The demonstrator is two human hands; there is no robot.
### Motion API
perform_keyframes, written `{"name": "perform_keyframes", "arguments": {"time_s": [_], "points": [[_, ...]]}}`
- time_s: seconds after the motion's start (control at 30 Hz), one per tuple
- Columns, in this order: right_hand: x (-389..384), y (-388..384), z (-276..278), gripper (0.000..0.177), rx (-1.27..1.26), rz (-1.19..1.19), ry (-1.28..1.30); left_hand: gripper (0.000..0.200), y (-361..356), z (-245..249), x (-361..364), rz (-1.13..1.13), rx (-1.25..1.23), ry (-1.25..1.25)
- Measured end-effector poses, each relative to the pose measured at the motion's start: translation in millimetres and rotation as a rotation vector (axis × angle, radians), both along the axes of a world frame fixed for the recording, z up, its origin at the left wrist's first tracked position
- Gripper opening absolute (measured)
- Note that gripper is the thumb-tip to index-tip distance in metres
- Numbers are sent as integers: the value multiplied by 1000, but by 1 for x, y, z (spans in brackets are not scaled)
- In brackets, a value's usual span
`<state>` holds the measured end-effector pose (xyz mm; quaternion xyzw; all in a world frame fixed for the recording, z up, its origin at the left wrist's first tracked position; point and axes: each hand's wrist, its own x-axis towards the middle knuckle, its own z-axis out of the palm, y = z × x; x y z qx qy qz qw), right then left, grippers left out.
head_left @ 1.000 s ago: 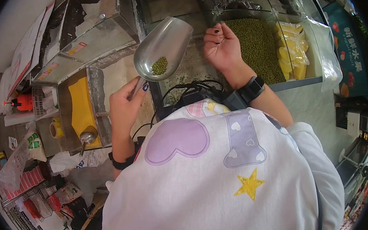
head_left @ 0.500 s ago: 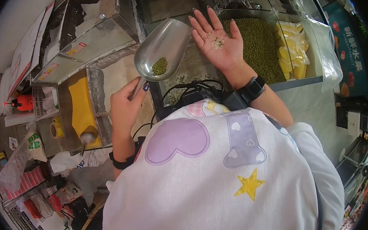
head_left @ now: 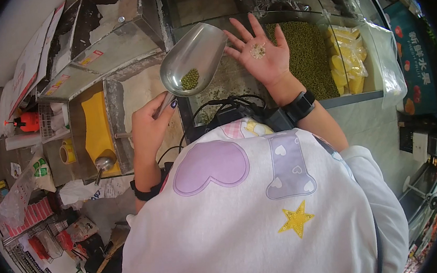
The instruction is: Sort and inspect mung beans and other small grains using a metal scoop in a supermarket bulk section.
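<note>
My left hand (head_left: pixel 149 127) fingers grasp the scoop (head_left: pixel 192 57); my right hand (head_left: pixel 266 63) lies released, pale grains (head_left: pixel 258 51) on it, over the bean bin (head_left: pixel 309 67).

My left hand (head_left: pixel 149 126) is closed round the handle of the metal scoop (head_left: pixel 195 54), bowl tipped up and away from me, with a small heap of green beans (head_left: pixel 190 78) lying near its lower end. My right hand (head_left: pixel 262 56) is spread flat, palm up, just beside the scoop's rim, a few pale grains (head_left: pixel 258 50) resting on the palm. It is above the bin of green beans (head_left: pixel 308 62); yellow packets (head_left: pixel 345 61) lie to the right of that bin
</note>
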<state>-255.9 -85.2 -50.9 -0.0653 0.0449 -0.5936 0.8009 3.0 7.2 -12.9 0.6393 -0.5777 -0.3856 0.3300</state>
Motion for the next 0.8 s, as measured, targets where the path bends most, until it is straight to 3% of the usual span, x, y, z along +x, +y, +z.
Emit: {"name": "perform_keyframes", "arguments": {"time_s": [0.07, 0.13, 0.17, 0.23, 0.37, 0.43, 0.53, 0.57, 0.63, 0.8], "points": [[-4, -7, -22, 55, -18, 18, -31, 30, 0, 2, -1, -4, 8, 7], [-5, -20, -47, 45, 699, -66, 86, 30, 0, 1, -1, -7, 4, 9], [-6, -18, -50, 45, 699, -66, 86, 30, 0, 1, 0, -10, -1, 11], [-1, -8, -32, 36, 655, -58, 198, 30, 0, -1, 0, -10, -3, 18], [-2, -7, -21, 35, 556, -77, 145, 30, 0, -1, 1, -11, 6, -24], [-12, -14, -41, 33, -68, 328, -404, 30, -1, 0, -1, -13, -3, -16], [-9, -17, -35, 32, -240, 443, -492, 31, 0, -2, 0, -6, 4, -17], [-9, -16, -30, 32, -240, 443, -492, 31, 0, -2, 0, 4, 14, -27], [-8, -9, -22, 34, -49, 217, -354, 31, 0, -1, 0, 2, 7, -19], [-2, -5, -7, 43, -68, 141, -332, 31, 0, 1, -1, 1, 10, -11]]}}
